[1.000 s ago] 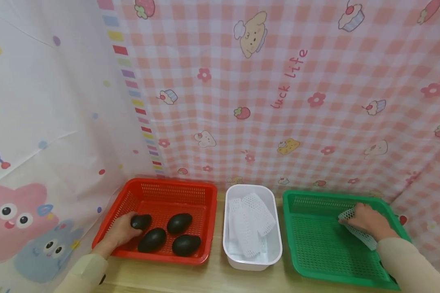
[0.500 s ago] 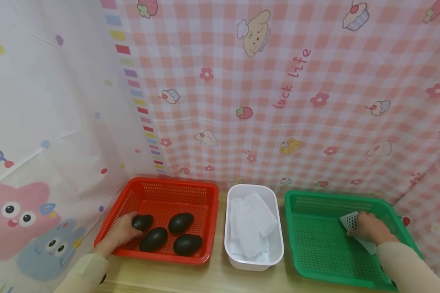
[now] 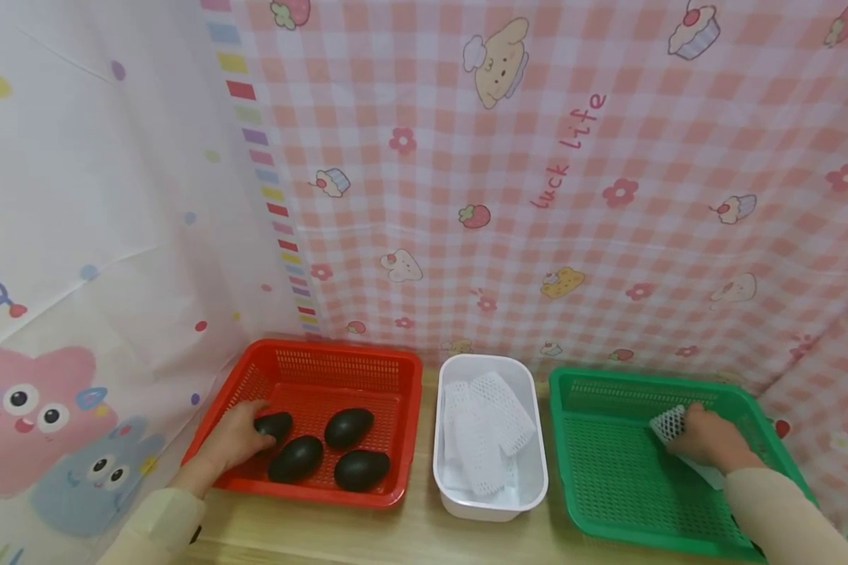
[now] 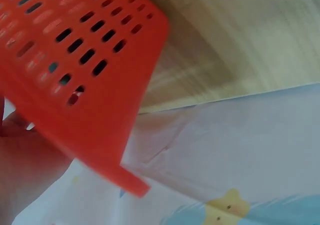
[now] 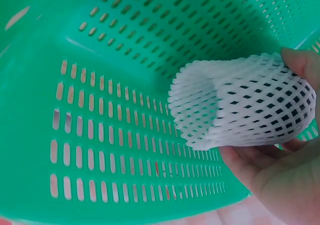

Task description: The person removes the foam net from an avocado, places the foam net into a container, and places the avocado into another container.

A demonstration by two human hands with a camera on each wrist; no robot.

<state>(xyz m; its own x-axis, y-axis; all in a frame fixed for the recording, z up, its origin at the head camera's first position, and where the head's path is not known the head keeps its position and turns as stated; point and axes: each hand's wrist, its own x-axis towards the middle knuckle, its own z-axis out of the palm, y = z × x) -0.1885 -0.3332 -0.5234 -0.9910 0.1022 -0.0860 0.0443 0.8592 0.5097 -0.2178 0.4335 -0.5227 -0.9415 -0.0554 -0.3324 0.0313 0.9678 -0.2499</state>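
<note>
Four is avoided here: several dark avocados, one of them a front avocado [image 3: 362,470], lie in the red basket [image 3: 339,357] in the head view. My left hand [image 3: 229,439] reaches over its left side, with thumb and fingers around the end of the leftmost avocado [image 3: 275,424]. In the left wrist view, the basket wall hides most of that hand [image 4: 30,170]. My right hand [image 5: 285,177] grips a white foam net sleeve [image 5: 240,102] inside the green basket [image 5: 75,135]. Dark shows through the mesh near the fingers, while the sleeve's near end gapes hollow.
Between the baskets stands a white tub [image 3: 491,514] holding several flat foam net sleeves [image 3: 477,439]. All three containers sit on a wooden table [image 3: 311,537]. A checked cloth [image 3: 431,173] hangs close behind them, and a pale printed sheet [image 3: 113,259] borders the left.
My left hand's fingers have spread slightly around the leftmost avocado. My right hand has shifted and turned with the foam net sleeve, staying inside the green basket.
</note>
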